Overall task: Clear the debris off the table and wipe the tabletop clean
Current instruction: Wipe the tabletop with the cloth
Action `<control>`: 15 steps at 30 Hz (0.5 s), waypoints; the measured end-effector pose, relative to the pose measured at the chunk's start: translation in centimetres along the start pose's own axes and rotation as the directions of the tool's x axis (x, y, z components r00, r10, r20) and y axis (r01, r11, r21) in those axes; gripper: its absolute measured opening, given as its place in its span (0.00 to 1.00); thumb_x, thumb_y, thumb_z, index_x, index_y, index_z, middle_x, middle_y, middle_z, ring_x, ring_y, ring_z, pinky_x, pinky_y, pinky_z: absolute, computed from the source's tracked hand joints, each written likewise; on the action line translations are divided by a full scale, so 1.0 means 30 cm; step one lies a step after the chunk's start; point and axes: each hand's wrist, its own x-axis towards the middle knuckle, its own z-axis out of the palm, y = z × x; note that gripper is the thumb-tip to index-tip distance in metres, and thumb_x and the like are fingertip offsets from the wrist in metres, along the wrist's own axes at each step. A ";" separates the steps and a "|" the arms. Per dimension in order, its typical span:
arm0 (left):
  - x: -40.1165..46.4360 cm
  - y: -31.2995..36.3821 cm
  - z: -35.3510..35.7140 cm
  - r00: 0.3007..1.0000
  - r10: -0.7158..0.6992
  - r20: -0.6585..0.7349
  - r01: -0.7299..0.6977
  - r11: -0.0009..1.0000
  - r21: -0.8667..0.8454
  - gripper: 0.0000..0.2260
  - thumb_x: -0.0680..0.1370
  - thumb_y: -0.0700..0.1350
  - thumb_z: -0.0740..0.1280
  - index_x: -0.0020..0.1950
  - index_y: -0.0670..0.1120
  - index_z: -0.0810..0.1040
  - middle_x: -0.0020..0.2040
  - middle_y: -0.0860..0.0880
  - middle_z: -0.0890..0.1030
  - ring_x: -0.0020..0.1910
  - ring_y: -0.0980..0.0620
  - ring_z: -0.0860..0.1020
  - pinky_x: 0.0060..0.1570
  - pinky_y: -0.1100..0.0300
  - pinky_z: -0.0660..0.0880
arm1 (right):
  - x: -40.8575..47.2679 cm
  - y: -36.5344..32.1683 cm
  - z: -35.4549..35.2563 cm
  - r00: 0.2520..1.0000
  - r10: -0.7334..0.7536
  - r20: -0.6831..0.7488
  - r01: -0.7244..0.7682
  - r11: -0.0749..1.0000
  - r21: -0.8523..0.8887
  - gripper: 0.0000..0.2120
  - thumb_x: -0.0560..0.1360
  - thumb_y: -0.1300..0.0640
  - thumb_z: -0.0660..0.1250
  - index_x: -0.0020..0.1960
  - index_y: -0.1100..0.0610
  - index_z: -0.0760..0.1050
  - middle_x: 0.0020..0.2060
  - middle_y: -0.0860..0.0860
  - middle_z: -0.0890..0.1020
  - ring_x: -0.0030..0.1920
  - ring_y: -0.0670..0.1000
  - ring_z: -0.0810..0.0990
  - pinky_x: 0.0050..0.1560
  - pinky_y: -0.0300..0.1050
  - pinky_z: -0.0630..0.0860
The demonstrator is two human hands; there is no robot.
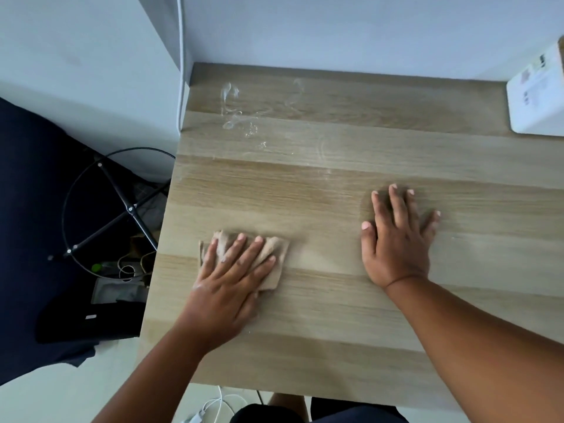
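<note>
Left hand (pixel 227 279) nearest, flat on the cloth (pixel 268 254), fingers (pixel 244 250) straight and spread, pressing it onto the worktop (pixel 335 315), not curled round it. Cloth is beige, crumpled, near the worktop's left edge. Right hand (pixel 396 239) to the right of the cloth, well apart, palm down on bare wood, fingers straight and splayed, holding nothing. White smears (pixel 238 117) beyond the cloth toward the wall. White box (pixel 537 96) at the far right corner. Black stool (pixel 122 209) on the floor left of the worktop
</note>
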 end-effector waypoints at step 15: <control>0.598 -0.231 -0.107 0.862 -0.507 -0.007 0.506 0.861 -0.055 0.30 0.82 0.59 0.54 0.84 0.59 0.51 0.86 0.53 0.45 0.84 0.47 0.41 0.78 0.32 0.37 | -0.003 0.000 0.000 1.000 -0.006 -0.026 0.006 1.000 -0.028 0.30 0.79 0.45 0.54 0.80 0.52 0.65 0.83 0.54 0.60 0.83 0.61 0.54 0.76 0.78 0.47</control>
